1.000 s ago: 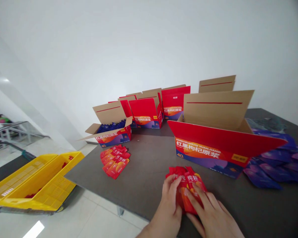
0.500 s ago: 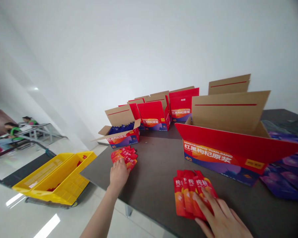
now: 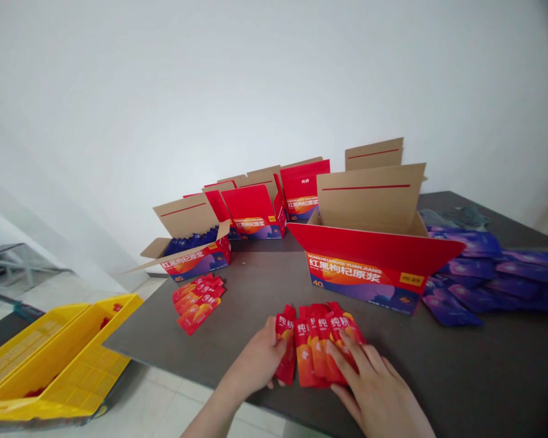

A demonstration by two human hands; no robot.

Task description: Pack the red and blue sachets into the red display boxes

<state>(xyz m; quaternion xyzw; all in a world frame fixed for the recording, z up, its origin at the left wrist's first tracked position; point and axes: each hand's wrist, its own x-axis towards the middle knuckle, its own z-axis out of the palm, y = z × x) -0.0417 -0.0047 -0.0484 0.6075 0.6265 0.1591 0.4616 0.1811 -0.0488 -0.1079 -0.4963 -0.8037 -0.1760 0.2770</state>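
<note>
In my left hand, thumb on top, is a red sachet, held upright at the left side of a fanned row of red-orange sachets. My right hand lies over the right end of that row with its fingers spread, touching the top sachets. Another fan of red sachets lies on the table to the left. Behind the row stands a red and purple carton with its flaps up; its inside is hidden from here.
An open carton with blue sachets inside is at the left. More red cartons stand along the back. Purple sachets are heaped at the right. A yellow crate with some red sachets is beside the dark table.
My left hand has left the fan of sachets at the left, moved right with a sachet and come beside the row under my right hand. The view has turned right.
</note>
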